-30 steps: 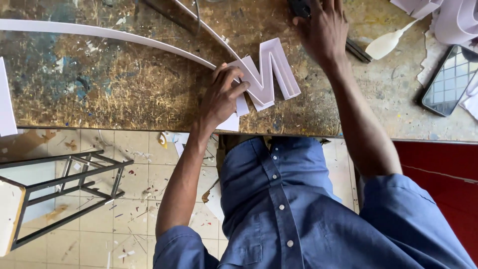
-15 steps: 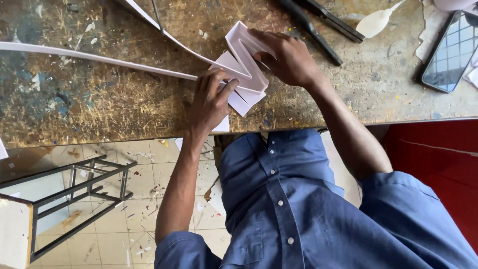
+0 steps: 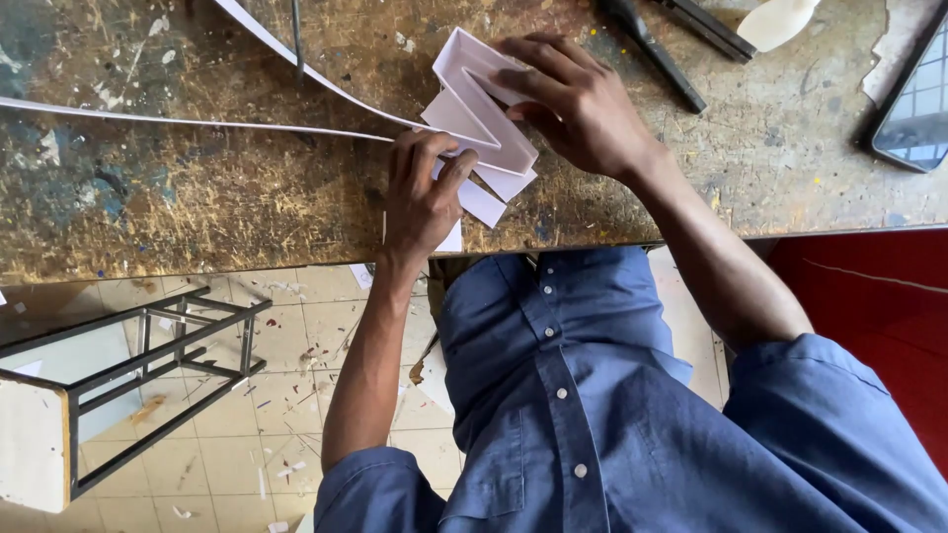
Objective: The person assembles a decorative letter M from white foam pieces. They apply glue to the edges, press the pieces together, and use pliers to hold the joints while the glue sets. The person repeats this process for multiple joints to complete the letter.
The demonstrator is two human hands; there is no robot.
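A white zigzag letter shape (image 3: 479, 114) made of thin strip lies on the worn wooden workbench (image 3: 197, 197). My left hand (image 3: 423, 192) presses down on its near end, fingers over the strip where it joins the shape. My right hand (image 3: 578, 104) rests on the far side of the shape, fingers curled over its top edge. Two long white strips (image 3: 178, 120) run off to the left from the shape.
Black-handled pliers (image 3: 657, 44) lie at the back right, next to a pale plastic scraper (image 3: 775, 20). A phone (image 3: 913, 104) lies at the right edge. A black metal frame stool (image 3: 128, 385) stands on the littered tiled floor at the left.
My right hand has come back from the far tools onto the white shape. The shape has been turned and now sits between both hands. The view has shifted nearer.
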